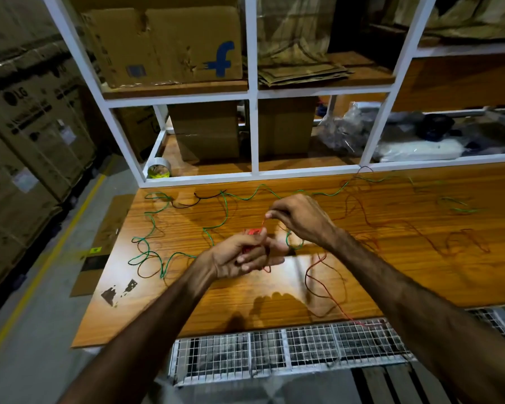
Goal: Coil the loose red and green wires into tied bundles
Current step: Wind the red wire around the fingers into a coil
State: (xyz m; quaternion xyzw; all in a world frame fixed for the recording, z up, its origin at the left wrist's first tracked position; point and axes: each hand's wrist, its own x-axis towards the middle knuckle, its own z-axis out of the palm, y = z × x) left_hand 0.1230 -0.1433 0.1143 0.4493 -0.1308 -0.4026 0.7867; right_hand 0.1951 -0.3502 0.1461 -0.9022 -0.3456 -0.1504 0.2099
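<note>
Red wire (327, 284) trails off table edge (204, 335); hands pinch it.

Wires (187, 211) lie strewn across the table (187, 310); shelves (252, 135) stand behind it, boxes (27, 126) stacked far left, tape roll (159, 171) on the lowest shelf.

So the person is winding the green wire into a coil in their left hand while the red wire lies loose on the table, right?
Not quite. The head view shows the left hand gripping a red wire coil, fed by the right hand; the green wire lies loose on the table.
</note>
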